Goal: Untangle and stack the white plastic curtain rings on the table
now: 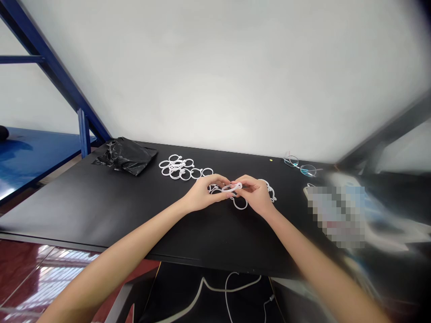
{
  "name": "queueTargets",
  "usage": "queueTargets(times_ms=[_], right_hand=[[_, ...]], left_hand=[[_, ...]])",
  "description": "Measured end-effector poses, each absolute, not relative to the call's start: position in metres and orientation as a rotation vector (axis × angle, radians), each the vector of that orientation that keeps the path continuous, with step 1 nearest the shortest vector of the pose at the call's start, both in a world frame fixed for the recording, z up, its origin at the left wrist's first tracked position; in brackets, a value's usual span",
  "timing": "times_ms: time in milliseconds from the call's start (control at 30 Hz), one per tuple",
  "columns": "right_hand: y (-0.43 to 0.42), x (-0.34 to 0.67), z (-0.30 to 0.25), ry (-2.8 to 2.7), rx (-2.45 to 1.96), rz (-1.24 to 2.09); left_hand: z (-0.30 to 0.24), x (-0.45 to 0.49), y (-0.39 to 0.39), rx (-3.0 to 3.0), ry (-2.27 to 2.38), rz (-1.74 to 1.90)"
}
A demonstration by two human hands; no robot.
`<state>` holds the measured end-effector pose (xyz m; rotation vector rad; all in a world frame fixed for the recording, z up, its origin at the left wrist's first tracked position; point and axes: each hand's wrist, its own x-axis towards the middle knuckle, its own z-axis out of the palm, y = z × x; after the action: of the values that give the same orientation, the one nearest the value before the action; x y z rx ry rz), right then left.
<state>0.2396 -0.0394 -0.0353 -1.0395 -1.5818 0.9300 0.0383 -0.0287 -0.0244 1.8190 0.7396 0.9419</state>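
Both my hands meet above the middle of the black table (101, 202). My left hand (204, 193) and my right hand (257, 193) pinch the same white plastic ring (232, 187) between their fingertips, one at each end. Under and around the hands lie more loose white rings (240, 204). A separate group of several white rings (180, 168) lies flat further back to the left, apart from both hands.
A crumpled black plastic bag (126, 154) lies at the table's back left. Eyeglasses (299, 166) rest at the back right. A blurred object (336, 215) sits at the right. White cables (229, 287) hang below the front edge. Blue metal frame (50, 67) stands left.
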Motion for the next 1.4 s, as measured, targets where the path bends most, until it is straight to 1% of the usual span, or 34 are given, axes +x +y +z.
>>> queueTargets(times_ms=[233,467,733,933,1033,1200,1400], right_hand=[[-0.039,0.239,-0.036,-1.561,-1.035,0.959],[-0.039,0.240,-0.034,-1.474,-1.107,0.972],[-0.043,0.240,-0.030,-1.587,-1.100,0.791],[-0.044,0.240,-0.035,-1.486,-1.152,0.945],[-0.044,0.238,-0.035,-1.439,-1.164,0.965],[-0.045,0.238,-0.035,-1.436,-1.165,0.856],[-0.040,0.243,-0.039,-1.613,-1.108,0.700]], left_hand=[[-0.030,0.038,-0.023,1.610,0.563,0.910],[-0.030,0.034,-0.019,1.576,0.610,0.987],[-0.026,0.031,-0.016,1.511,0.729,1.043],[-0.025,0.032,-0.016,1.511,0.720,1.047],[-0.026,0.031,-0.016,1.536,0.726,1.047],[-0.032,0.030,-0.014,1.652,0.752,1.066],[-0.032,0.029,-0.016,1.836,0.853,1.081]])
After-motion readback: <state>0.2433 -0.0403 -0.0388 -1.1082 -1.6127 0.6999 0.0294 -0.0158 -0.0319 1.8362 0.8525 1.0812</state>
